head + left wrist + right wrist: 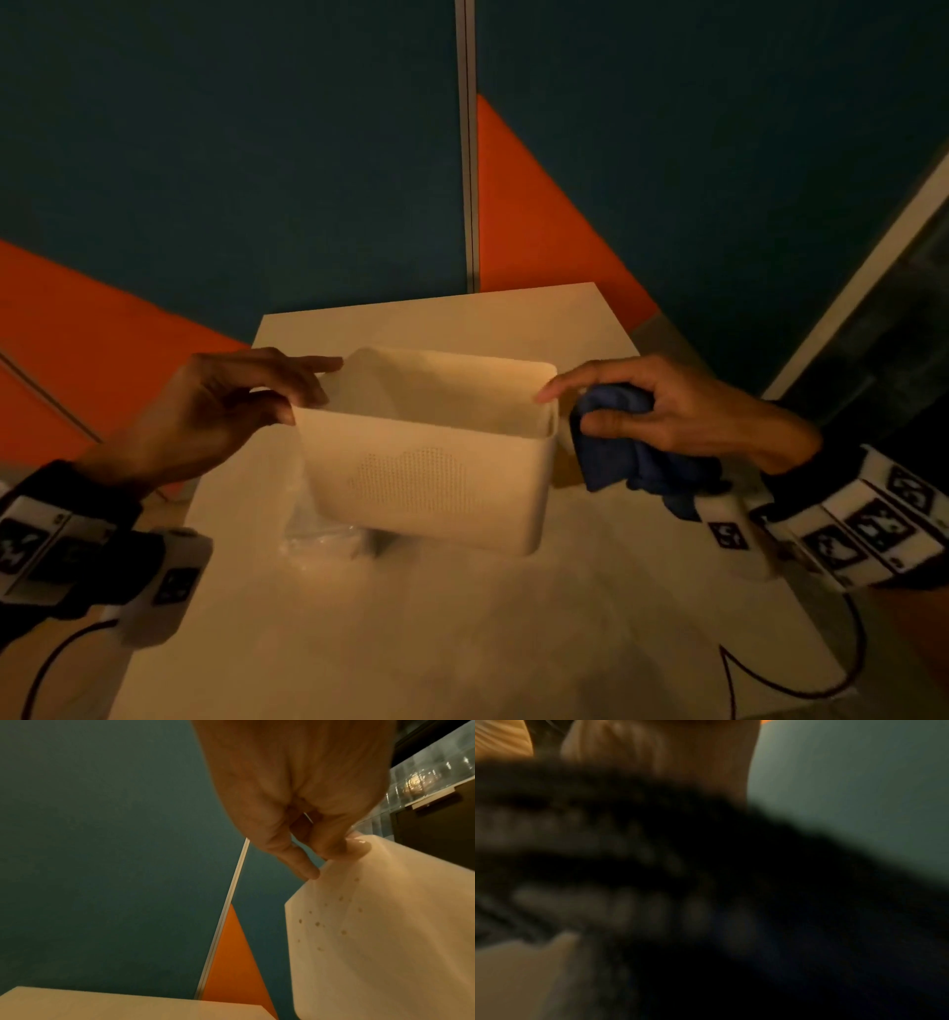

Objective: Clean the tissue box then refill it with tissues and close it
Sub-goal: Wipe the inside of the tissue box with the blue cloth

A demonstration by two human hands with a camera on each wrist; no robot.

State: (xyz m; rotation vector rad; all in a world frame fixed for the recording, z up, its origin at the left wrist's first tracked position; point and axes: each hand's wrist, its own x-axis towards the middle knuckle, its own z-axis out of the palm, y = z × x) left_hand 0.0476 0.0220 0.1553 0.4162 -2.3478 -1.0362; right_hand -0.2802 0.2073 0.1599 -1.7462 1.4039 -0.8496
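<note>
The cream, rounded-corner plastic tissue box (426,452), with a dotted cloud pattern on its near wall, is held tilted above the pale bench (462,642), its open top turned toward the camera. No lid is on it and its interior shows no tissues.

The left hand (215,411) has its grip pinched on the box's left rim; the left wrist view confirms the fingertips (331,847) clamped on the wall edge. The right hand (672,411) has its grip clenched round a crumpled dark blue cloth (631,452), with the forefinger extended to touch the box's right rim. The right wrist view is too blurred to add anything.

A clear, crinkled plastic packet (321,539) lies on the bench under the box's left end; its contents cannot be determined.

Assessment: the task stands at the cleaning stage. The cloth is beside the box, not inside it, so whether wiping is finished cannot be judged. Refilling and closing remain outstanding; no lid is in view.
</note>
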